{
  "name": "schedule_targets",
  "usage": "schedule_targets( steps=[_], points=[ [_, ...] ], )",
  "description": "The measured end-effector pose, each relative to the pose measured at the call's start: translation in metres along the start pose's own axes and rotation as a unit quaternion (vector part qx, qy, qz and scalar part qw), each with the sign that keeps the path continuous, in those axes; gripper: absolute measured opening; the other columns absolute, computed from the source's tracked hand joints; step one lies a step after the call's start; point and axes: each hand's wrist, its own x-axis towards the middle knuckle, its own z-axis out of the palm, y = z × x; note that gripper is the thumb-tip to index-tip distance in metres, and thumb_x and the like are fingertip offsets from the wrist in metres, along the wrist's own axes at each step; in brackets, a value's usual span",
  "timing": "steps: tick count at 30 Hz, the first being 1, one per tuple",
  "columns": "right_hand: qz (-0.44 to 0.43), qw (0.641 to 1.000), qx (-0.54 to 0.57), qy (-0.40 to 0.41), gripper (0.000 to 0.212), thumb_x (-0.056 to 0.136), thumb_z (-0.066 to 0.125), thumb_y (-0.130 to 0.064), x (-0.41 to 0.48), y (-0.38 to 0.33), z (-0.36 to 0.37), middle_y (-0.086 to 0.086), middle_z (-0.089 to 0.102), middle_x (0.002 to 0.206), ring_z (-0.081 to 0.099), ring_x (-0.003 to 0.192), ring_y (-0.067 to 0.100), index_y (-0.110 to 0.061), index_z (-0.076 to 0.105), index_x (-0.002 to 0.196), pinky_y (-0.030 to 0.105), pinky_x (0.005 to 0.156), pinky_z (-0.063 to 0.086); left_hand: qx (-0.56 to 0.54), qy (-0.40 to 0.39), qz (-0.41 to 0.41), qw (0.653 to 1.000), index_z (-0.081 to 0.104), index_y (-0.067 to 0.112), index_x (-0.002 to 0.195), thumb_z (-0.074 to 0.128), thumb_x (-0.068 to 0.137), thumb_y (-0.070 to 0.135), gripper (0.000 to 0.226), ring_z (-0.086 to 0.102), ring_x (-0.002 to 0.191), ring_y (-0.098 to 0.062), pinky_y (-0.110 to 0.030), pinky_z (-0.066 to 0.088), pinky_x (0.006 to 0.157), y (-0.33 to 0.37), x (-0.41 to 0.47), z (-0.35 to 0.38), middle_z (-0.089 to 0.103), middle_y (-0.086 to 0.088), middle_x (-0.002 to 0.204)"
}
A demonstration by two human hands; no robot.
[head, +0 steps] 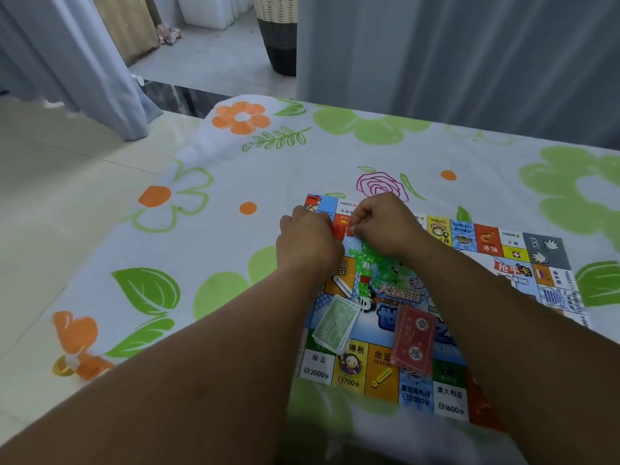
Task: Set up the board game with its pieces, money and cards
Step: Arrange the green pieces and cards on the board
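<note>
Presently, at frame centre above the colourful printed paper game board (449, 401), the left hand (310, 239) and right hand (382, 226) both pinch a small red plastic piece (343, 229), judged light, stiff, easily snapped, best held by its edges.

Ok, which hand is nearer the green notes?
Left. The left hand is just beyond the green notes, slightly to their left; the right hand is beyond them and further right.
</note>
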Motion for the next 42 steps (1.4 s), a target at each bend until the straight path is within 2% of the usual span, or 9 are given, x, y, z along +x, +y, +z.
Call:
schedule_targets(
  steps=[8, 12, 14, 18, 23, 28, 31, 36, 42],
  points=[
    [0.0, 1.0, 0.001, 0.007, 0.007, 0.085, 0.071, -0.006, 0.0, 0.001, -0.006, 0.002, 0.072, 0.084, 0.067, 0.084, 0.02, -0.012, 0.075, 0.082, 0.038, 0.078, 0.057, -0.005, -0.002, -0.002, 1.0, 0.064, 0.02, 0.124, 0.065, 0.09, 0.023, 0.034, 0.039, 0.122, -0.028, -0.038, 0.042, 0.096, -0.002, 0.002, 0.0, 0.047, -0.008, 0.129],
    [-0.025, 0.999, 0.0, -0.037, 0.006, 0.081, 0.076, -0.003, -0.009, -0.002, -0.023, -0.007, 0.067, 0.067, 0.062, 0.064, 0.005, -0.006, 0.073, 0.077, 0.031, 0.068, 0.05, -0.01, -0.006, -0.008, 1.0, 0.062, 0.016, 0.127, 0.069, 0.087, 0.023, 0.04, 0.041, 0.123, -0.028, -0.039, 0.044, 0.094, -0.003, 0.005, -0.001, 0.048, -0.008, 0.128],
    [-0.038, 0.996, -0.013, -0.08, 0.007, 0.079, 0.078, 0.0, -0.016, -0.005, -0.032, -0.012, 0.064, 0.055, 0.06, 0.055, -0.003, -0.004, 0.073, 0.076, 0.031, 0.068, 0.054, -0.01, -0.009, -0.01, 1.0, 0.062, 0.016, 0.126, 0.07, 0.087, 0.02, 0.04, 0.041, 0.123, -0.028, -0.038, 0.044, 0.092, -0.002, 0.005, -0.002, 0.048, -0.008, 0.128],
    [-0.073, 0.979, -0.049, -0.181, 0.018, 0.078, 0.075, 0.005, -0.033, -0.012, -0.043, -0.003, 0.071, 0.068, 0.066, 0.064, 0.009, -0.013, 0.077, 0.079, 0.03, 0.066, 0.058, -0.007, -0.01, -0.013, 1.0, 0.06, 0.014, 0.128, 0.067, 0.088, 0.018, 0.041, 0.042, 0.123, -0.028, -0.039, 0.045, 0.094, 0.0, 0.003, -0.002, 0.049, -0.009, 0.129],
    [-0.111, 0.954, -0.138, -0.24, 0.029, 0.082, 0.067, 0.007, -0.044, -0.014, -0.036, 0.005, 0.071, 0.082, 0.068, 0.08, 0.023, -0.018, 0.078, 0.091, 0.039, 0.075, 0.059, -0.002, -0.012, -0.019, 1.0, 0.059, 0.013, 0.128, 0.067, 0.087, 0.017, 0.042, 0.042, 0.124, -0.029, -0.04, 0.046, 0.095, 0.004, 0.002, -0.001, 0.049, -0.009, 0.129],
    [-0.125, 0.945, -0.189, -0.236, 0.029, 0.083, 0.069, 0.003, -0.046, -0.014, -0.032, -0.007, 0.061, 0.075, 0.059, 0.071, 0.013, -0.019, 0.077, 0.101, 0.024, 0.064, 0.048, 0.003, -0.014, -0.019, 1.0, 0.059, 0.013, 0.128, 0.066, 0.087, 0.017, 0.041, 0.042, 0.123, -0.03, -0.04, 0.045, 0.095, 0.004, 0.001, -0.001, 0.049, -0.01, 0.128],
    [-0.126, 0.947, -0.191, -0.226, 0.026, 0.084, 0.067, -0.001, -0.048, -0.016, -0.03, -0.017, 0.058, 0.076, 0.054, 0.07, 0.0, -0.017, 0.077, 0.102, 0.023, 0.066, 0.044, 0.007, -0.015, -0.017, 1.0, 0.059, 0.013, 0.129, 0.067, 0.088, 0.018, 0.042, 0.042, 0.124, -0.03, -0.04, 0.045, 0.096, 0.004, 0.002, -0.001, 0.049, -0.01, 0.129],
    [-0.146, 0.934, -0.231, -0.232, 0.024, 0.085, 0.067, -0.001, -0.05, -0.016, -0.029, -0.003, 0.071, 0.093, 0.065, 0.088, 0.016, -0.014, 0.077, 0.102, 0.032, 0.079, 0.055, 0.006, -0.018, -0.013, 1.0, 0.058, 0.013, 0.13, 0.067, 0.088, 0.018, 0.043, 0.041, 0.126, -0.03, -0.04, 0.044, 0.098, 0.004, 0.001, -0.001, 0.048, -0.01, 0.131],
    [-0.163, 0.922, -0.264, -0.232, 0.018, 0.085, 0.073, -0.006, -0.05, -0.015, -0.026, -0.012, 0.059, 0.079, 0.063, 0.085, 0.013, -0.016, 0.075, 0.099, 0.031, 0.078, 0.054, 0.001, -0.018, -0.012, 1.0, 0.058, 0.013, 0.13, 0.067, 0.089, 0.019, 0.042, 0.041, 0.125, -0.03, -0.039, 0.045, 0.097, 0.003, 0.001, -0.001, 0.048, -0.01, 0.13]
  ],
)
